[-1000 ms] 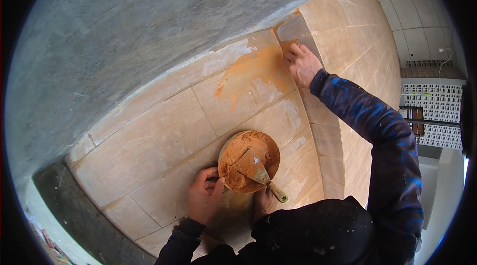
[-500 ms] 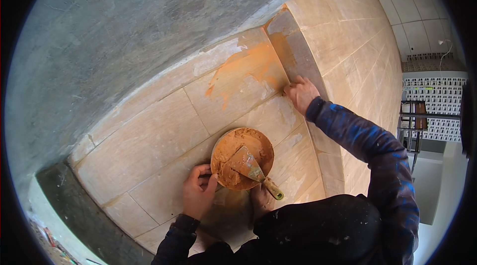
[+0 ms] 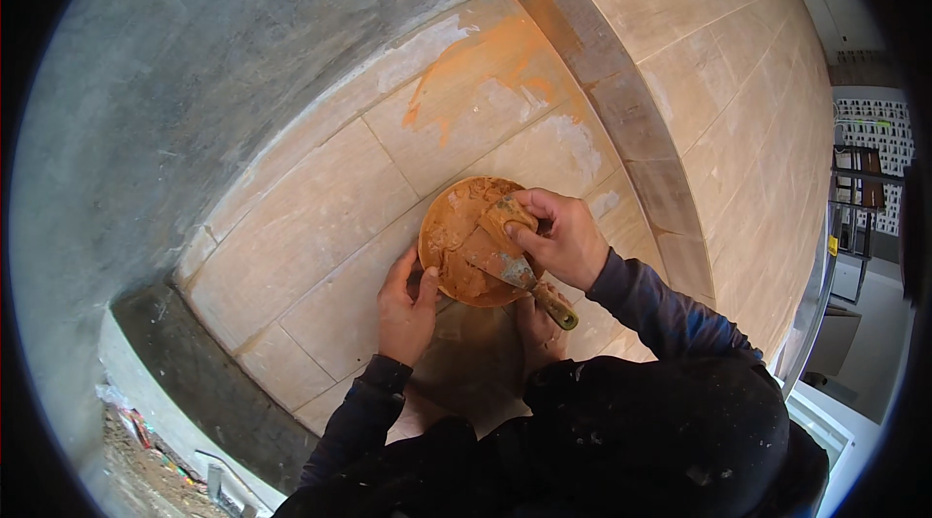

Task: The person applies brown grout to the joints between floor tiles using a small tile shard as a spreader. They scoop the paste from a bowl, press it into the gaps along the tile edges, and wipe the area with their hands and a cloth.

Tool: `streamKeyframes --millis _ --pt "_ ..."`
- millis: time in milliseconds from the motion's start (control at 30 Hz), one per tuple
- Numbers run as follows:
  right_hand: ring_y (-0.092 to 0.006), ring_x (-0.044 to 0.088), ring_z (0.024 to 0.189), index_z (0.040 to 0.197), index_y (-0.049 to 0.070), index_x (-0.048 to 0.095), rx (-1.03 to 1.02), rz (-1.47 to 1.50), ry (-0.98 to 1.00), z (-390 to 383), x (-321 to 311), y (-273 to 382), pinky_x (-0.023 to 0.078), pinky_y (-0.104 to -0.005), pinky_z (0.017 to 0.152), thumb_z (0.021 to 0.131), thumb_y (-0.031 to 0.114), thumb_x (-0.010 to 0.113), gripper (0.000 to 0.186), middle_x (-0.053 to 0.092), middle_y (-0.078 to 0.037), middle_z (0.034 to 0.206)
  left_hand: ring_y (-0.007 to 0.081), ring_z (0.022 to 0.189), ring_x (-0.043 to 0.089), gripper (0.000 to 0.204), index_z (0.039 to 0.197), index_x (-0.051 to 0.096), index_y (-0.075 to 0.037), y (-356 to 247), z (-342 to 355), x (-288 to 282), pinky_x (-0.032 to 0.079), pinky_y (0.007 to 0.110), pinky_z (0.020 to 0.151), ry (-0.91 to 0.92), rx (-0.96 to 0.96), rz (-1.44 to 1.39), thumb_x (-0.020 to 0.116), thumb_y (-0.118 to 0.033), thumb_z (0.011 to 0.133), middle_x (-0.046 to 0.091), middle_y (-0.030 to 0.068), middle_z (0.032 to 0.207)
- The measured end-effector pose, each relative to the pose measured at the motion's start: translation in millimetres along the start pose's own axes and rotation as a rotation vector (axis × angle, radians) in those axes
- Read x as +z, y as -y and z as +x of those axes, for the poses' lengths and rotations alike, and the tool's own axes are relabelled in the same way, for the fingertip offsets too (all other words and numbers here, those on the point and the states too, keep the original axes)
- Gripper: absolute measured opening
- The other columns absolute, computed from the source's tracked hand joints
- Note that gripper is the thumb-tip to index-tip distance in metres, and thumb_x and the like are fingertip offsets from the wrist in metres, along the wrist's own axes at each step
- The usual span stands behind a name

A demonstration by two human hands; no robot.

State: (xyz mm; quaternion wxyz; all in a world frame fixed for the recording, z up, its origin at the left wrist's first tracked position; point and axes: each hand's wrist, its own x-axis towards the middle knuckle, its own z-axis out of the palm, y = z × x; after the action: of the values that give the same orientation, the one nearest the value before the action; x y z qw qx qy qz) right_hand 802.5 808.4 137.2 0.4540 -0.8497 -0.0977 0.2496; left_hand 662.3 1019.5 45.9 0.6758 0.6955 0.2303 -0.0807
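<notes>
A round bowl [image 3: 427, 243] of wet orange-brown grout stands on the tiled floor before me. My left hand [image 3: 405, 309] grips its left rim, thumb at the edge and fingers curled round the outside. Over the bowl's right half, my right hand [image 3: 561, 238] pinches a small sponge-like pad [image 3: 507, 218] coated in orange paste; it seems to touch the grout. A putty knife [image 3: 555, 306] rests in the bowl, its blade partly in the paste and its handle sticking out over the near right rim, just below my right hand.
Wood-look floor tiles [image 3: 320, 217] carry an orange grout smear [image 3: 485, 57] toward the far corner. A grey concrete wall [image 3: 243, 62] rises at left. Along the right runs a brownish tile strip [image 3: 621, 96] beside larger beige tiles [image 3: 738, 100]. My bare foot [image 3: 540, 329] is just behind the bowl.
My right hand has come from the tile strip on the right back to the bowl, where the pad now shows in its fingers. My left hand stays on the rim.
</notes>
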Motion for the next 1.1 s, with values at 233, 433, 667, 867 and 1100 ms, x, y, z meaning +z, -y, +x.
streamKeyframes --millis 233,433,667,867,1100 --pt "-0.0419 0.066 0.099 0.129 -0.001 0.06 -0.336 -0.425 -0.16 23.6 59.3 -20.9 0.055 -0.0482 0.087 0.087 0.008 0.069 0.044 0.071 -0.025 0.103 0.0283 0.113 0.065 0.039 0.14 0.061 0.002 -9.6 -2.1 -1.5 0.05 0.037 0.1 -0.07 0.15 0.097 0.059 -0.013 0.105 0.067 0.0189 0.123" --pt "-0.0431 0.066 0.103 0.127 0.001 0.061 -0.357 -0.234 -0.032 11.8 89.3 -31.7 0.055 -0.0492 0.088 0.091 0.008 0.066 0.036 0.071 -0.023 0.11 0.0283 0.115 0.065 0.037 0.139 0.062 0.003 -10.9 1.4 -2.3 0.05 0.036 0.101 -0.018 0.203 0.099 0.059 -0.011 0.104 0.067 0.0188 0.123" --pt "-0.0234 0.073 0.103 0.127 0.0 0.064 -0.026 0.137 0.43 18.8 47.3 -28.6 0.057 -0.0337 0.09 0.097 0.003 0.067 0.03 0.075 -0.014 0.112 0.0218 0.118 0.062 0.039 0.147 0.056 0.001 -12.2 -0.1 -8.9 0.051 0.033 0.102 0.047 0.03 -0.046 0.048 -0.013 0.111 0.059 0.0124 0.134" --pt "-0.0097 0.07 0.102 0.131 0.001 0.065 0.347 0.988 0.42 38.2 -24.9 -46.8 0.056 -0.0272 0.091 0.102 0.004 0.066 0.029 0.074 -0.005 0.116 0.0175 0.113 0.063 0.042 0.151 0.05 -0.001 -8.0 2.8 -11.4 0.053 0.032 0.098 0.024 0.005 -0.068 0.047 -0.012 0.111 0.06 0.0119 0.132" --pt "-0.0101 0.07 0.102 0.129 0.002 0.065 0.025 0.585 0.066 110.7 -108.9 -23.6 0.056 -0.027 0.09 0.103 0.005 0.065 0.026 0.074 -0.005 0.117 0.0151 0.108 0.063 0.042 0.15 0.05 -0.002 -13.0 2.8 -11.1 0.053 0.031 0.096 -0.01 -0.078 -0.08 0.047 -0.009 0.109 0.063 0.0111 0.128"
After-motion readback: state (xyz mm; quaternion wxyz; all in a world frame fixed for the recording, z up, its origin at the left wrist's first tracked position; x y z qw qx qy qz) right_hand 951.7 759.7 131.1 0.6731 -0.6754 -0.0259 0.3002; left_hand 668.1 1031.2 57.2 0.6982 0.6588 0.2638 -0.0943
